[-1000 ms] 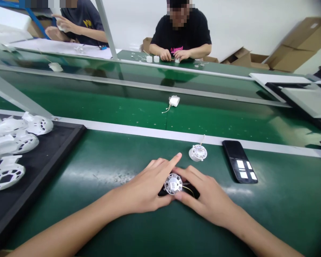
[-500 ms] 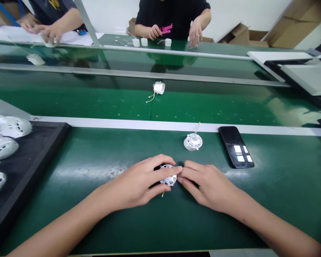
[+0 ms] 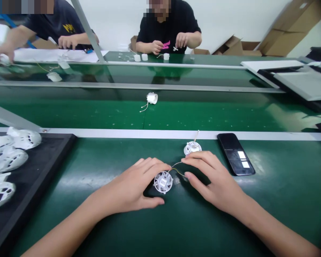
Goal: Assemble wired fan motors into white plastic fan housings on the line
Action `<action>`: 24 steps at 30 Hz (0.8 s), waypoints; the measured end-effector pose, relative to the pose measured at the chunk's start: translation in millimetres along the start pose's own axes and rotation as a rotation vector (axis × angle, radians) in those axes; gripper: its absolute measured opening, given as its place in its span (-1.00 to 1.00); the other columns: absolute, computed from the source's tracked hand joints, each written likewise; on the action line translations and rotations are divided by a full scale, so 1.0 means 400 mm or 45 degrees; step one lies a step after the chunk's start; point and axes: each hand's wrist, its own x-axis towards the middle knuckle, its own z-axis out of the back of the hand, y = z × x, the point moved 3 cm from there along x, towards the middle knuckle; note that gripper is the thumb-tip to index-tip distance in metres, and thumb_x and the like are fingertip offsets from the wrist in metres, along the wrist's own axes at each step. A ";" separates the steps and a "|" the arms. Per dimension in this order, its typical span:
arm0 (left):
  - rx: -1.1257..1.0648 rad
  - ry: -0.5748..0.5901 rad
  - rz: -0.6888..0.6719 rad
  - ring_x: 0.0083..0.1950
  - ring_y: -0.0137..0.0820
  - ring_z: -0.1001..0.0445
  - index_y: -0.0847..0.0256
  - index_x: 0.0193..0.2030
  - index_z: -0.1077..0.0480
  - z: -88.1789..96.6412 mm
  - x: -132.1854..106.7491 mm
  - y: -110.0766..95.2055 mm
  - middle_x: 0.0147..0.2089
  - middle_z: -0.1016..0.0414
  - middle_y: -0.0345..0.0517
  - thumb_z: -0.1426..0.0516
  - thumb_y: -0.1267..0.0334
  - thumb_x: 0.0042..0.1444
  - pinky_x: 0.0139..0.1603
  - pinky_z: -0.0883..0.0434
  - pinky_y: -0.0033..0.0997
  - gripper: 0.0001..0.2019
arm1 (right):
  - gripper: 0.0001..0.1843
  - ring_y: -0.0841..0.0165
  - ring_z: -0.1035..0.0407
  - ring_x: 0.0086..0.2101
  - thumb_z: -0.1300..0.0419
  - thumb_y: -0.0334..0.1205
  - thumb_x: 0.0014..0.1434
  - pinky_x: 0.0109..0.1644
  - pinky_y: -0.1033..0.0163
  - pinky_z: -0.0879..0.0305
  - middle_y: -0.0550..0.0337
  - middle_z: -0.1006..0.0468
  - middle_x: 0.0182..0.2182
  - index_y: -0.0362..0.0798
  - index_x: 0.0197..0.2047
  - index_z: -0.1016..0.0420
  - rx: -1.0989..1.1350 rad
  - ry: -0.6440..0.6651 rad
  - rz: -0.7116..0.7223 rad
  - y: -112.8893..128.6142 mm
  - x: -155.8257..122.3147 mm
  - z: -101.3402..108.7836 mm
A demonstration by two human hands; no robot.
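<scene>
1. Small white fan (image 3: 163, 182) lies vaned face up on green worktop (image 3: 160, 228), betw. both hands; pale wire (image 3: 177, 164) & yellow wire (image 3: 178, 171) run from its upper R edge.
2. To handle well, imo: steady fan lightly by rim w/ L, guide wires w/ R fingertips, leave slack, no tugging where they join.
3. L hand (image 3: 139, 185): thumb & fingers apart, curved round fan's L side; index by upper rim, can't tell if touching.
4. R hand (image 3: 214, 178): thumb & fingers apart, wires reach its tips, can't tell if nipped; fan sits to its L, not touching.
5. 2nd fan (image 3: 192, 147) just beyond R hand, partly hidden; black phone (image 3: 235, 153) to its R.
6. Far L: black tray (image 3: 61, 157) w/ white shells (image 3: 8, 160).
</scene>
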 end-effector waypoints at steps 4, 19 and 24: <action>0.011 0.041 -0.028 0.17 -0.14 -0.38 -0.11 0.37 -0.27 -0.001 -0.001 0.002 0.25 -0.38 -0.08 -0.26 0.26 0.32 0.16 -0.40 -0.11 -0.47 | -0.49 0.00 -0.28 0.18 -0.22 -0.15 0.41 0.25 -0.18 -0.23 -0.03 -0.40 0.22 0.07 0.37 -0.29 -0.292 -0.175 -0.129 -0.037 0.008 0.011; -0.066 -0.212 0.172 0.11 -0.08 -0.37 0.05 0.20 -0.34 -0.039 0.028 -0.014 0.17 -0.41 -0.05 -0.35 0.24 0.20 0.13 -0.34 -0.01 -0.54 | -0.66 0.14 -0.41 -0.02 -0.27 -0.18 0.41 0.07 -0.03 -0.31 0.08 -0.54 0.00 0.14 0.22 -0.42 -0.089 -0.158 0.030 0.003 0.013 0.003; -0.093 -0.272 0.157 0.12 -0.16 -0.39 0.00 0.20 -0.38 -0.039 0.024 -0.017 0.13 -0.44 -0.15 -0.39 0.26 0.18 0.14 -0.28 -0.09 -0.52 | -0.80 0.34 -0.39 -0.35 -0.22 -0.09 0.46 -0.30 0.23 -0.28 0.23 -0.45 -0.26 0.23 0.11 -0.56 -0.006 -0.025 -0.011 0.046 -0.003 -0.095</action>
